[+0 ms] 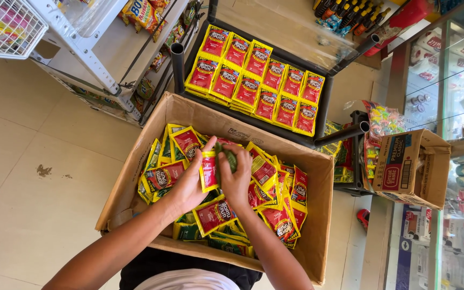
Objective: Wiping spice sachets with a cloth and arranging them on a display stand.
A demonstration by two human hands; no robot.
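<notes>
While both hands meet over the middle of the open cardboard box (318,177), the left hand (189,185) is closed around a small stack of red-and-yellow sachets (208,171), thumb on top and fingers curled beneath, holding it on edge with its long axis running roughly from the near wall of the box toward the far wall. The right hand (236,180) sits just beside it, touching the same bundle, its fingers pinched on a darker green sachet (227,157) pressed against the stack's right face. Both hands are shut on what they hold, neither spread open.

Loose sachets of the same kind lie heaped in the box directly under and around the hands, many tilted or overlapping. Beyond the far wall of the box stands a black shelf tray (322,110) carrying neat overlapping rows of identical sachets; it lies straight ahead of the hands, slightly to the right, so the right hand is a little nearer to it. A smaller carton (409,166) sits well to the right of the box.
</notes>
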